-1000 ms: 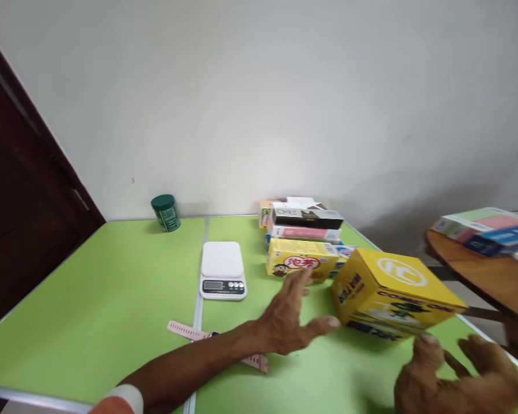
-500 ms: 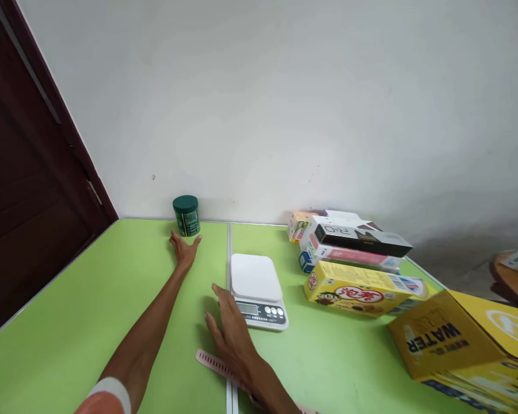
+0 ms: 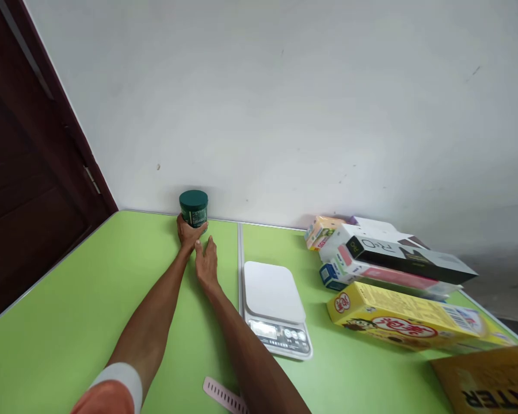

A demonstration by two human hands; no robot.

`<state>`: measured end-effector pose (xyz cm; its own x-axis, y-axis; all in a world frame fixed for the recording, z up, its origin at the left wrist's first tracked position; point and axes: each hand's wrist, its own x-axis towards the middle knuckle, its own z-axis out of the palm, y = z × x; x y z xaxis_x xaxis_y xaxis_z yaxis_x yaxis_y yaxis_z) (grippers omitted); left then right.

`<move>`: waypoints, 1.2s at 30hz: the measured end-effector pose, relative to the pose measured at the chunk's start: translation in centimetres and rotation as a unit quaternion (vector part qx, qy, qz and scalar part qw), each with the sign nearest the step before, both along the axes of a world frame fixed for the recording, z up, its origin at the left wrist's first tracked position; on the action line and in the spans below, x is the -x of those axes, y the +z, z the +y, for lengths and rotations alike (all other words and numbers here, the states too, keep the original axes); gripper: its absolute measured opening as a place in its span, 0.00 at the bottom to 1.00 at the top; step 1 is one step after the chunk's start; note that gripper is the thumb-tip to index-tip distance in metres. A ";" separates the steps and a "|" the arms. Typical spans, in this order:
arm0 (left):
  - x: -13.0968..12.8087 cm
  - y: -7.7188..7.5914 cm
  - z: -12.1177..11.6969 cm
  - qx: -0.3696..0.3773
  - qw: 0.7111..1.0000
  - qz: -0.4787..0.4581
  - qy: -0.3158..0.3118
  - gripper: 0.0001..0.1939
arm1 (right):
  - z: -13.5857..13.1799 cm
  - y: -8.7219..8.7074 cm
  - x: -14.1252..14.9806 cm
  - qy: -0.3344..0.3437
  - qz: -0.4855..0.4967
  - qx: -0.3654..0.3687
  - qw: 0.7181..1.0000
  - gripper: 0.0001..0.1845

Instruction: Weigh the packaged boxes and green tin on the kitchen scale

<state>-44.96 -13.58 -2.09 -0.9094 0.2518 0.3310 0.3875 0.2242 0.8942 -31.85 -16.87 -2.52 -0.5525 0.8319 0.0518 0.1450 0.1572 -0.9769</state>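
Where the left hand point(image 3: 190, 234) was only reaching, we now find it curled around the green jar point(image 3: 194, 201) beside the wall point(image 3: 259, 115), apparently securing it; the right hand point(image 3: 206, 265), fingers spread, has drawn near.

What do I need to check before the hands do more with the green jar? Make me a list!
1. Left hand around the jar: ok, thumb in front.
2. Jar upright: ok.
3. Lid on: ok, though how tight, I cannot tell.
4. Right hand on the jar too: not ok, it is close by but not on it.
5. Number on the scale readable: cannot tell, its display is washed out.
6. Whole pink strap in view: not ok, only one end shows.
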 end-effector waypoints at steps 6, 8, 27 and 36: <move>-2.4 0.4 -3.2 0.004 1.000 0.005 -0.009 0.39 | 0.0 0.4 -0.4 -0.012 0.031 0.014 0.999 0.50; -3.7 0.4 -5.3 0.014 0.999 0.005 -0.029 0.37 | -0.2 0.8 -0.8 -0.010 0.047 0.021 0.999 0.47; -20.9 6.7 -9.8 -0.049 0.977 0.035 -0.205 0.38 | -2.9 5.6 -19.8 -0.076 0.032 -0.195 0.977 0.44; -24.9 4.2 -6.3 0.021 0.970 0.019 -0.242 0.35 | 1.2 1.7 -23.8 -0.163 0.015 -0.284 0.945 0.38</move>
<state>-20.02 -19.92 2.07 -0.6684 0.6607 0.3415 0.4888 0.0441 0.8713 -8.05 -15.66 -0.78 -0.2634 0.7904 0.5530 0.2497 0.6096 -0.7524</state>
